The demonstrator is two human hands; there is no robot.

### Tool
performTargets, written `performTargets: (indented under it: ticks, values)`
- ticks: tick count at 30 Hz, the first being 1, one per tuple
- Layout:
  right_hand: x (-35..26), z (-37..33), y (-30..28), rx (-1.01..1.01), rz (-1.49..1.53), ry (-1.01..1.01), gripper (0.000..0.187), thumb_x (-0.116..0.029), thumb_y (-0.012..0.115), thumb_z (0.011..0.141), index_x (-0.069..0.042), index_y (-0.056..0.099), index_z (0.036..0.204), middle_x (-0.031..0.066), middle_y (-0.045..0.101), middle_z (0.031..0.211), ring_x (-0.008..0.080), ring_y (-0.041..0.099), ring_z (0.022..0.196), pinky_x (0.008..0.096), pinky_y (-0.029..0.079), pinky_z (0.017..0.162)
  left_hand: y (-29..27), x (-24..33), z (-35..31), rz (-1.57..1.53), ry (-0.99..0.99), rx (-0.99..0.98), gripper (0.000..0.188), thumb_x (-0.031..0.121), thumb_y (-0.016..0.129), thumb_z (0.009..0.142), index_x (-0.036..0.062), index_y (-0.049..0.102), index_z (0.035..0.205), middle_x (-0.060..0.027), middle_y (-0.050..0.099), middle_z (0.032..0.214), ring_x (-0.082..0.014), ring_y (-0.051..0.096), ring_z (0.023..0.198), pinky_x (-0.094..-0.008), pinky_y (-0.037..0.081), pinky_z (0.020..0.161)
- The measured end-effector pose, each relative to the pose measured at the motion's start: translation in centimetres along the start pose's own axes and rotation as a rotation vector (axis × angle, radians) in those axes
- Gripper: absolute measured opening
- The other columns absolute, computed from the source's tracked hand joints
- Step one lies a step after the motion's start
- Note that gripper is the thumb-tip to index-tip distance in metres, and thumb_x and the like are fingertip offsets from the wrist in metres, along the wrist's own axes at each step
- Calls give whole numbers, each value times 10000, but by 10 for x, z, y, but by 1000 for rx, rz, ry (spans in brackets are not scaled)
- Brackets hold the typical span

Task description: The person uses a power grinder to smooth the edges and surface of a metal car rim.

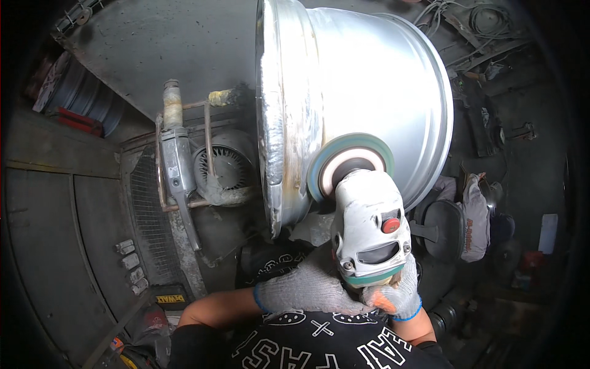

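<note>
A white angle grinder [369, 215] with a red button and a green band is held close to my chest. Its round disc [319, 161], green at the edge with a paler ring inside, overlaps the lower side of a large silver wheel rim [375, 80]. Whether the disc touches the metal I cannot tell. My left hand [307, 286], in a grey knit glove, grips the tool's rear from the left, its fingertips partly hidden. Around the back end closes my right hand [399, 298], gloved alike. The rim's left flange [270, 123] looks rough and stained.
Left of the rim, a grey long-bodied power tool [178, 160] hangs on a metal frame beside a round finned motor housing [224, 166]. More wheel rims [80, 92] stand at far left. A pale bag [476, 218] lies at right. Coiled cable [488, 21] sits at upper right.
</note>
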State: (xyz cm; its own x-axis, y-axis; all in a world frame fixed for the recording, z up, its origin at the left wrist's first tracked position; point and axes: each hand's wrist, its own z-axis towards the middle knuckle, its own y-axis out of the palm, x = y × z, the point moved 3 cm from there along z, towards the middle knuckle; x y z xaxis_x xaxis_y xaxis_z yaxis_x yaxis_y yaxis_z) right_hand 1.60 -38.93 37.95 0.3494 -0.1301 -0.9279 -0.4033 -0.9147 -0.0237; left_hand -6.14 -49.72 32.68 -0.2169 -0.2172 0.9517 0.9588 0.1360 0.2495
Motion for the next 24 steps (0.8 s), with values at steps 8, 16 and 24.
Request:
performTargets:
  ticks: [8, 16, 24]
  values:
    - [-24, 7, 4, -5, -20, 3, 1028, -355, 881, 574, 78, 339, 1332, 159, 510, 1252, 202, 491, 1141, 336, 369, 986, -6, 11, 7, -206, -3, 181, 639, 310, 792, 692, 72, 513, 1215, -85, 540, 1219, -192, 526, 1121, -338, 405, 992]
    - [-41, 20, 9, -2, 144, 21, 1023, -307, 857, 608, 69, 284, 1368, 146, 488, 1277, 206, 486, 1162, 334, 369, 993, -24, 37, 22, 66, 50, 219, 691, 317, 816, 649, 53, 507, 1207, -98, 556, 1196, -217, 544, 1107, -347, 406, 997]
    - [-9, 4, -4, 27, 184, 40, 1048, -296, 904, 530, 53, 328, 1333, 139, 516, 1242, 190, 518, 1118, 337, 404, 972, -4, 29, 18, 280, 189, 140, 672, 277, 698, 773, 37, 388, 1319, -151, 447, 1308, -253, 446, 1222, -361, 363, 1030]
